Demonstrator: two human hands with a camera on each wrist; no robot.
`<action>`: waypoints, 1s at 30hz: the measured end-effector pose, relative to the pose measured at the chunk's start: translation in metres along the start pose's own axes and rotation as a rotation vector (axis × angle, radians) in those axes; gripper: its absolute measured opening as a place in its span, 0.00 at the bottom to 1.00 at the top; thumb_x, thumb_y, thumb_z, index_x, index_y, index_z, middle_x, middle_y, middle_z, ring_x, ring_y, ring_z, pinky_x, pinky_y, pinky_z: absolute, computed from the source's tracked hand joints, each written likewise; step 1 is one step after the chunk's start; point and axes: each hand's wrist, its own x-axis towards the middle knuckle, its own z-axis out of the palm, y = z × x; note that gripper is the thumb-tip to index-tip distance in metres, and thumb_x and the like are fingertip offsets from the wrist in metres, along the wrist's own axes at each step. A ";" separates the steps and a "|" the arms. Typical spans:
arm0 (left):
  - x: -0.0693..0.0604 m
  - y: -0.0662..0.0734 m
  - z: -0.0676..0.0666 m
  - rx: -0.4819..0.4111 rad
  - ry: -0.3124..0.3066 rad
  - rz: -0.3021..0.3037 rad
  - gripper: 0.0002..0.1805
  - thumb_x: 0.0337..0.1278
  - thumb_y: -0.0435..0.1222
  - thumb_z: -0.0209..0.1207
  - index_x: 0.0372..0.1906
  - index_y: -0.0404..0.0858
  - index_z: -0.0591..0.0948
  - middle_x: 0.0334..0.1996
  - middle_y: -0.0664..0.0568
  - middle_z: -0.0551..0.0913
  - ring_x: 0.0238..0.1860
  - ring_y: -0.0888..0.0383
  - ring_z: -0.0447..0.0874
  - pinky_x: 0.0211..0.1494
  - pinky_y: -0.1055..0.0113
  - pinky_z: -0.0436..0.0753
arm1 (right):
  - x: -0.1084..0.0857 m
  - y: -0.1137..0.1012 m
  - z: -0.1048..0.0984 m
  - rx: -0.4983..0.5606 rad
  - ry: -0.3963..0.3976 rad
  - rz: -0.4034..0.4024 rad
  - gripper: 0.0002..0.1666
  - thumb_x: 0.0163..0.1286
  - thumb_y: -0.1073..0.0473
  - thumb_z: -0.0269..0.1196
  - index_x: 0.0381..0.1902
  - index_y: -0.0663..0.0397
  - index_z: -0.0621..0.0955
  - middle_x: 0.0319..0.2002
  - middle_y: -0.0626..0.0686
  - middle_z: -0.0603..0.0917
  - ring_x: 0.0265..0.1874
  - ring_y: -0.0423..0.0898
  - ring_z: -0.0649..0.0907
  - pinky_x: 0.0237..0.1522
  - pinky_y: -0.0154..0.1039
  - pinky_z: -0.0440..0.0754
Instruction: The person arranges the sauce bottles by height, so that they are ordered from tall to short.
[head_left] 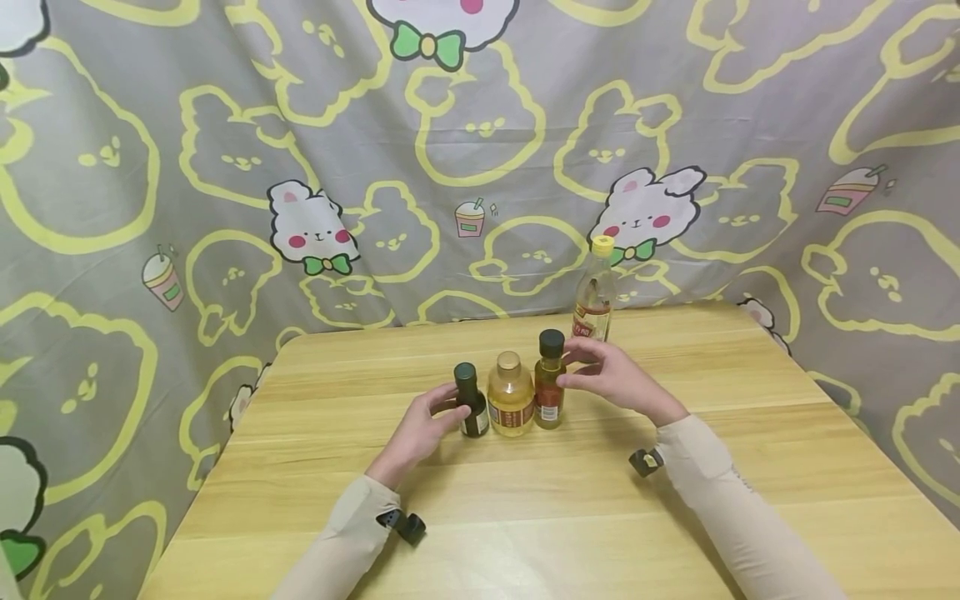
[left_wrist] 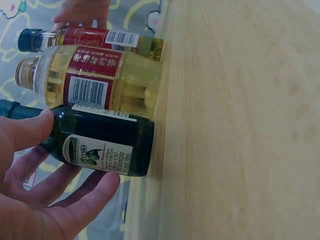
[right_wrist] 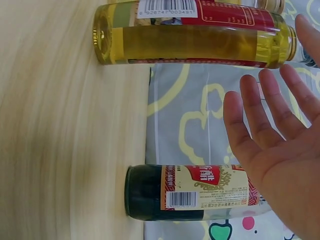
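Patterned curtain [head_left: 465,125] behind, wooden table [head_left: 525,517] beneath. With left hand [head_left: 422,427], loosely holds dark green bottle [left_wrist: 102,129], thumb in front, fingers behind. Poises right hand [head_left: 613,379], fingers spread and relaxed, just beside slim bottle [right_wrist: 190,37]; contact there hard to make out. Has squat bottle [head_left: 512,408] between those two, probably to steady the row from either end. Tall bottle [head_left: 595,293] beyond right hand, base hidden behind it in head view. Squat bottle mostly cut off in right wrist view; left grip's firmness hard to judge.
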 end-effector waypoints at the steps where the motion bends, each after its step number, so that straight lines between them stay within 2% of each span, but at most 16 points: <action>1: 0.000 0.000 0.000 0.001 0.001 0.000 0.25 0.67 0.36 0.64 0.67 0.39 0.78 0.63 0.40 0.81 0.65 0.37 0.77 0.66 0.42 0.78 | 0.000 0.001 0.001 0.001 -0.002 0.001 0.27 0.66 0.58 0.73 0.61 0.55 0.80 0.55 0.57 0.85 0.56 0.57 0.83 0.56 0.44 0.83; 6: 0.000 0.000 0.000 -0.004 0.002 -0.002 0.25 0.67 0.35 0.65 0.67 0.40 0.78 0.64 0.40 0.81 0.66 0.38 0.77 0.66 0.42 0.77 | 0.001 0.002 0.004 -0.003 -0.014 0.000 0.27 0.64 0.58 0.74 0.60 0.54 0.81 0.58 0.57 0.82 0.57 0.56 0.83 0.57 0.47 0.82; 13: 0.000 -0.001 0.000 -0.001 -0.002 -0.001 0.24 0.68 0.36 0.64 0.67 0.40 0.78 0.64 0.40 0.80 0.66 0.38 0.77 0.66 0.42 0.78 | 0.001 0.006 0.005 -0.010 -0.022 -0.012 0.28 0.63 0.58 0.75 0.60 0.54 0.81 0.58 0.58 0.83 0.57 0.57 0.84 0.57 0.50 0.84; 24: -0.001 -0.001 0.000 -0.007 -0.001 -0.003 0.24 0.68 0.35 0.64 0.67 0.39 0.78 0.64 0.39 0.81 0.66 0.37 0.77 0.65 0.43 0.79 | 0.001 0.008 0.009 0.053 -0.056 -0.001 0.29 0.64 0.61 0.74 0.62 0.58 0.78 0.60 0.61 0.82 0.59 0.62 0.83 0.58 0.49 0.85; 30: 0.000 0.000 0.001 -0.008 0.000 -0.015 0.25 0.68 0.35 0.64 0.68 0.40 0.78 0.64 0.40 0.80 0.65 0.38 0.77 0.65 0.43 0.79 | 0.003 0.010 0.009 0.033 -0.051 -0.014 0.28 0.66 0.60 0.73 0.62 0.55 0.78 0.60 0.60 0.82 0.59 0.61 0.83 0.58 0.48 0.84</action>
